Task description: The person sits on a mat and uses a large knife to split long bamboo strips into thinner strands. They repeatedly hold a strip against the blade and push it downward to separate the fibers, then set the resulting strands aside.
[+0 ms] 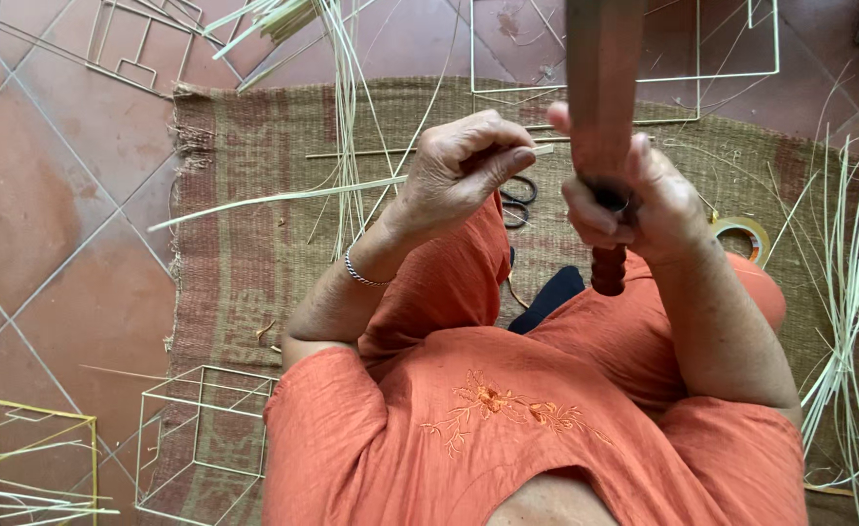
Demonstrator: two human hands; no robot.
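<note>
I logged the strip [283, 196] first: a long, pale, flat reed-like sliver, one end pinched in the left hand [454, 166] and the rest trailing out to the left over the mat [244, 263], sagging slightly along its length. From that droop I judged it very light, springy rather than stiff, smooth-faced, and likely to kink or split if bent sharply; the sensible hold looked to be close to the working end, flat faces between thumb and forefinger, as it was held here. The left fingers were curled in, thumb pressed against the forefinger with the strip's tip showing just past them toward the right. The right hand [624, 200] was wrapped tight around a dark brown tool [602, 88], fingers closed about it where the broad upper part met a turned handle, the knob end poking out below the fist. I judged the tool rigid and much heavier than the strip; whether it had an edge I could not tell. Both hands hovered above the lap, in orange cloth. Beyond them lay scissors [519, 200], a roll of tape [741, 234], loose bundles of strips [853, 292] and white wire frames [201, 433] on the tiled floor [50, 195].
</note>
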